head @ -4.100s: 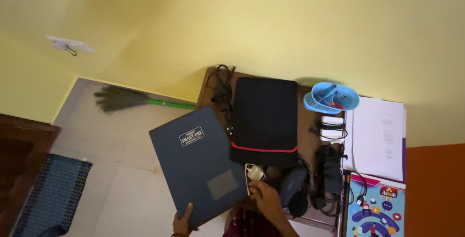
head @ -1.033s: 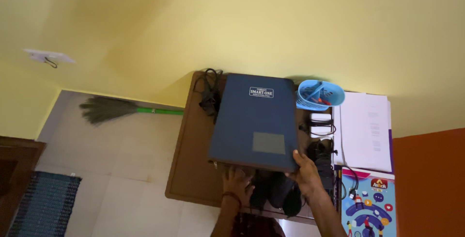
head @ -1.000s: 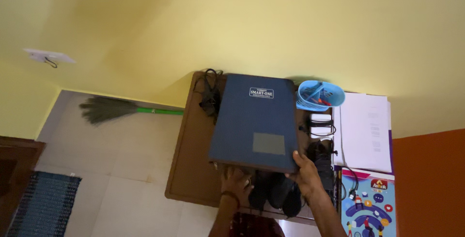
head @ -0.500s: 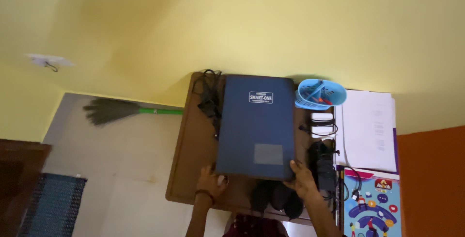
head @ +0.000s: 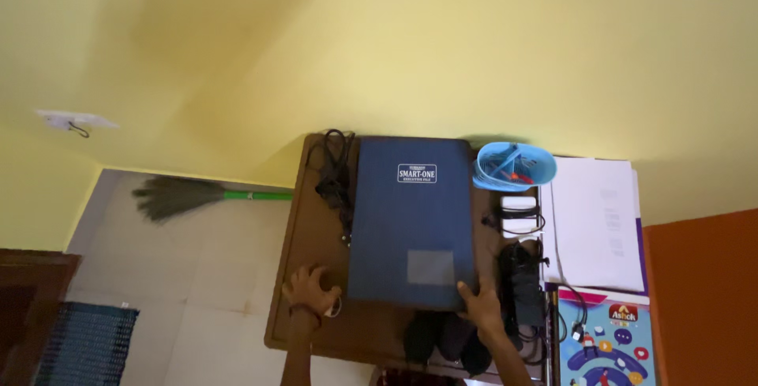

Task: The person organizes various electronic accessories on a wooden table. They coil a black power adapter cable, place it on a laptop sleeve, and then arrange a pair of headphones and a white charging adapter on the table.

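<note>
Right hand (head: 479,308) pinches the near right corner of the blue folder (head: 413,220), which lies flat on the brown table (head: 304,236). Left hand (head: 312,291) rests spread and empty on the table, just left of the folder's near edge. Black cables (head: 335,173) sit along its left side, blue basket (head: 515,166) and paper stack (head: 592,224) to the right. Risk: sliding the folder could snag the cables or nudge the basket.
</note>
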